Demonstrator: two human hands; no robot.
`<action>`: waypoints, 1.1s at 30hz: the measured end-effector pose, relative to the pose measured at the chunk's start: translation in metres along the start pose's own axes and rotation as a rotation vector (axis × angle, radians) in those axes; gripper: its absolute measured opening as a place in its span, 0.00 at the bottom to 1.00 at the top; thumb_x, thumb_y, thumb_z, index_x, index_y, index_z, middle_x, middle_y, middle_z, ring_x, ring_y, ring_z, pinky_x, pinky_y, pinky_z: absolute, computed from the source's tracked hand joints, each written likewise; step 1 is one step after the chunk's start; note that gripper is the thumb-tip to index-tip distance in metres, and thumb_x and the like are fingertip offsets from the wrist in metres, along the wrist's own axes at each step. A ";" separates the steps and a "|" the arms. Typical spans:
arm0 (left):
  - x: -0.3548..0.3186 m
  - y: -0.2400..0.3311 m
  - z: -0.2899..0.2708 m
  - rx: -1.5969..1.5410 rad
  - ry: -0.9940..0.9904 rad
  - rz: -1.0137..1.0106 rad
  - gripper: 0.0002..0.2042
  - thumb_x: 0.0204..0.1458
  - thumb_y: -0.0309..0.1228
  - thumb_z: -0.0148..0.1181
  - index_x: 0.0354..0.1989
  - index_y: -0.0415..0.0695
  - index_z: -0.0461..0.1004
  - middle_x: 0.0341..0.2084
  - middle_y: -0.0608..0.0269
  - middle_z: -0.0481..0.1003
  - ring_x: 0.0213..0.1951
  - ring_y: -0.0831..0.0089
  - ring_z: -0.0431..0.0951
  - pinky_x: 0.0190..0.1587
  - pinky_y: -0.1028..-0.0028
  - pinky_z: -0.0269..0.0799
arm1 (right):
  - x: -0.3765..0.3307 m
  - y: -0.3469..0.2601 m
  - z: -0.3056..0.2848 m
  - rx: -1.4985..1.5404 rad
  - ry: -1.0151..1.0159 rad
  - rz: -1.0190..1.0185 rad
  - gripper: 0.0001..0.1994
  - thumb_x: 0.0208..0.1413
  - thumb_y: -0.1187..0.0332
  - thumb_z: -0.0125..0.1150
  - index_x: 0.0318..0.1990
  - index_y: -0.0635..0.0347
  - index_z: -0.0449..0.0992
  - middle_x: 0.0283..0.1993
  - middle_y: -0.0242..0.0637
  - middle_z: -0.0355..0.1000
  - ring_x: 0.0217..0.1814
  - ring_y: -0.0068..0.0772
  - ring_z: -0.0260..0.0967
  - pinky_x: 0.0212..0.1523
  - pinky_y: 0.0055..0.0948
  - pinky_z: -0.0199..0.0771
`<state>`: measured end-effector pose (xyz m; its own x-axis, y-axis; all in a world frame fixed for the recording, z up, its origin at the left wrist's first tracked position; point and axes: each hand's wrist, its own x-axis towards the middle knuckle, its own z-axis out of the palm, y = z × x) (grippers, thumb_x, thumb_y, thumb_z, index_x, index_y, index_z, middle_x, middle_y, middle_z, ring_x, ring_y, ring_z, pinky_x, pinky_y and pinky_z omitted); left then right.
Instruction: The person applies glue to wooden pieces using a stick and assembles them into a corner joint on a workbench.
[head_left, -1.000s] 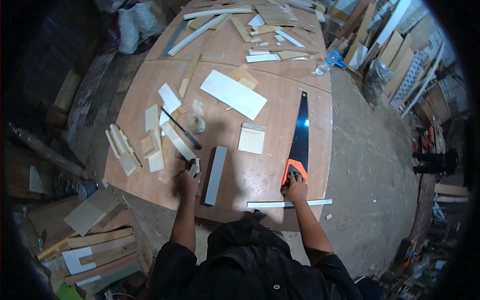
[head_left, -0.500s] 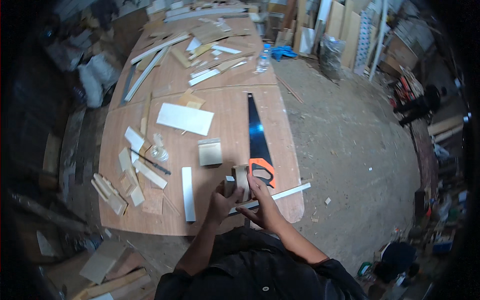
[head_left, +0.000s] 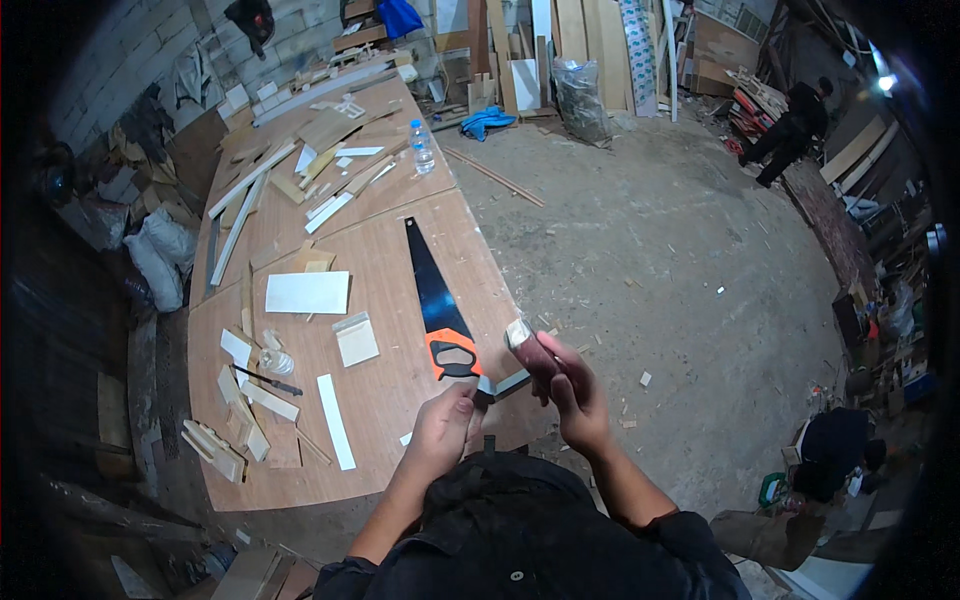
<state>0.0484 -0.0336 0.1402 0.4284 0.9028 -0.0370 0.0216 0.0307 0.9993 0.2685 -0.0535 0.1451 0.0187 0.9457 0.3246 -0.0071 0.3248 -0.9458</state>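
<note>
My right hand (head_left: 580, 405) is closed around a sanding block (head_left: 536, 356), a pale wooden block with a reddish-brown wrap, held up past the table's right edge. My left hand (head_left: 443, 428) is closed on a small piece of wood (head_left: 486, 388) with a pale face and a dark side; most of it is hidden by the fingers. Just beyond that hand lies a handsaw (head_left: 438, 300) with a dark blade and an orange and black handle. A white strip (head_left: 336, 422) and a small square wooden piece (head_left: 356, 340) lie to the left.
On the wooden table (head_left: 385, 375) are a white board (head_left: 308, 292), a dark thin tool (head_left: 267, 381), wood offcuts (head_left: 240, 412) and a plastic bottle (head_left: 421, 147). Boards lean on the far wall. Another person (head_left: 795, 125) is at the far right.
My hands have moved apart; the sanding block is now in my right hand, off to the right, and the small wood piece stays in my left. The view has turned rightward.
</note>
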 end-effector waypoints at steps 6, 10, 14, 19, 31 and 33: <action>0.004 0.013 0.044 -0.176 -0.025 0.095 0.26 0.71 0.50 0.39 0.46 0.36 0.73 0.20 0.70 0.67 0.22 0.83 0.64 0.26 0.79 0.59 | 0.006 -0.049 -0.027 -0.472 -0.211 -0.460 0.20 0.62 0.70 0.60 0.62 0.53 0.72 0.56 0.49 0.72 0.57 0.48 0.74 0.50 0.41 0.80; 0.007 0.015 0.055 -0.396 -0.069 0.010 0.25 0.72 0.50 0.37 0.46 0.37 0.71 0.20 0.70 0.64 0.21 0.83 0.62 0.24 0.81 0.58 | 0.018 -0.054 -0.035 -0.409 -0.146 -0.316 0.25 0.55 0.73 0.65 0.62 0.51 0.72 0.54 0.46 0.73 0.50 0.44 0.79 0.44 0.37 0.82; 0.004 0.017 0.060 -0.200 0.015 0.057 0.27 0.71 0.53 0.37 0.44 0.37 0.70 0.20 0.68 0.64 0.20 0.82 0.62 0.22 0.79 0.57 | 0.014 -0.056 -0.034 -0.464 -0.201 -0.652 0.21 0.58 0.65 0.64 0.60 0.56 0.75 0.49 0.48 0.73 0.46 0.49 0.78 0.41 0.37 0.81; 0.002 0.021 0.061 -0.603 -0.016 -0.145 0.29 0.70 0.56 0.34 0.42 0.39 0.69 0.19 0.66 0.63 0.15 0.77 0.58 0.19 0.76 0.55 | 0.020 -0.053 -0.034 -0.565 -0.055 -0.494 0.22 0.53 0.69 0.68 0.57 0.48 0.78 0.52 0.42 0.74 0.50 0.44 0.79 0.45 0.36 0.82; 0.001 0.023 0.061 -1.007 -0.190 -0.298 0.28 0.69 0.57 0.32 0.40 0.42 0.67 0.15 0.69 0.57 0.12 0.80 0.52 0.15 0.76 0.46 | 0.032 -0.045 -0.043 -0.725 -0.135 -0.507 0.18 0.56 0.59 0.68 0.55 0.47 0.80 0.52 0.43 0.74 0.47 0.43 0.78 0.42 0.37 0.82; 0.004 0.022 0.060 -1.138 -0.243 -0.259 0.27 0.70 0.56 0.32 0.40 0.42 0.67 0.15 0.69 0.57 0.12 0.80 0.52 0.15 0.76 0.46 | 0.034 -0.043 -0.045 -0.697 -0.088 -0.633 0.21 0.54 0.60 0.69 0.56 0.46 0.79 0.53 0.43 0.74 0.46 0.42 0.78 0.41 0.37 0.81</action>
<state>0.1048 -0.0548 0.1615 0.6923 0.7121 -0.1163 -0.6278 0.6740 0.3893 0.3142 -0.0360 0.1958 -0.2615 0.6036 0.7532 0.5784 0.7227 -0.3783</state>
